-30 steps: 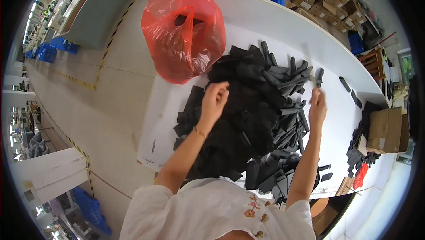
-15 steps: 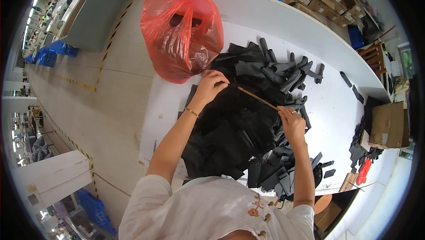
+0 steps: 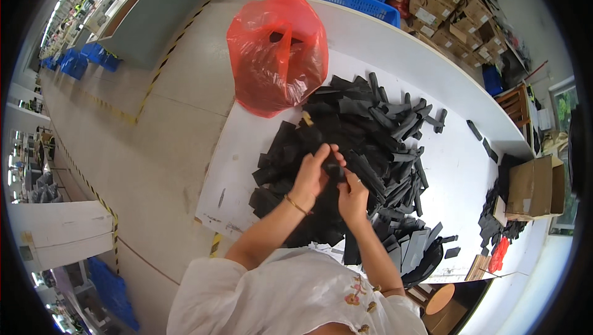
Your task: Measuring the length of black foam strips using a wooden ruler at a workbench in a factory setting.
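Note:
Close together over a big heap of black fabric pieces, both my hands work on one black fabric strip. My left hand pinches it with thumb and fingers. Beside it, slightly nearer to me, my right hand has its fingers closed on the same strip. Beyond the left hand the tan end of a thin wooden stick shows; its remaining length is hidden among black fabric and my hands. Whether the strip is around the stick I cannot tell.
A red plastic bag with dark contents stands at the table's far left. The white table has a raised far board, with blue crates behind it. A cardboard box and more black pieces lie at the right.
Both hands have come together and nearer to me. The stick, earlier bare in the right hand, now shows only its tan end, past the left hand. The view has shifted slightly.

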Demonstrator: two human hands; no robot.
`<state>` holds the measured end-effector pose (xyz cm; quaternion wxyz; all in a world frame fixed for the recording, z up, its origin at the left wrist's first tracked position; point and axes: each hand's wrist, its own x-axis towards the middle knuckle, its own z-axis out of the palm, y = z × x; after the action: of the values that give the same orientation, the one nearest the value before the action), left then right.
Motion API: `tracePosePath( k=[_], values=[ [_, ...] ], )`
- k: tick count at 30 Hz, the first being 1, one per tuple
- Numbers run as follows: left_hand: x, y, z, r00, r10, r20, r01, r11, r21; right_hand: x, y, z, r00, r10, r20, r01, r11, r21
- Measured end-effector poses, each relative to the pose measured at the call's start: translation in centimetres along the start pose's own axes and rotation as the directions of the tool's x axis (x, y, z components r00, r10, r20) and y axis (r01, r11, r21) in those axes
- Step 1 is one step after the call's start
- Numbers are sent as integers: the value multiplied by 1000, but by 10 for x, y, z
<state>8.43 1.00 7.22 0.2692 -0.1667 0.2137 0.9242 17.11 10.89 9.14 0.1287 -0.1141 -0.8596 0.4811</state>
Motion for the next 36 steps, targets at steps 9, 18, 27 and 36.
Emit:
tracePosePath(
  k=[9,18,27,36],
  values=[
    [-15,27,17,963,197,-185,-169,973,158,-65,-14,17,995,89,-39,-93,990,-110],
    [-5,60,14,980,183,-81,-165,969,186,-149,1,-58,946,264,190,-249,964,-98],
    [-26,7,24,987,81,-138,-56,982,178,-22,-40,-19,981,-19,-191,47,988,145],
    [-31,-2,20,835,-470,286,25,552,834,18,-14,-52,960,-155,-232,154,988,-25]
  ],
)
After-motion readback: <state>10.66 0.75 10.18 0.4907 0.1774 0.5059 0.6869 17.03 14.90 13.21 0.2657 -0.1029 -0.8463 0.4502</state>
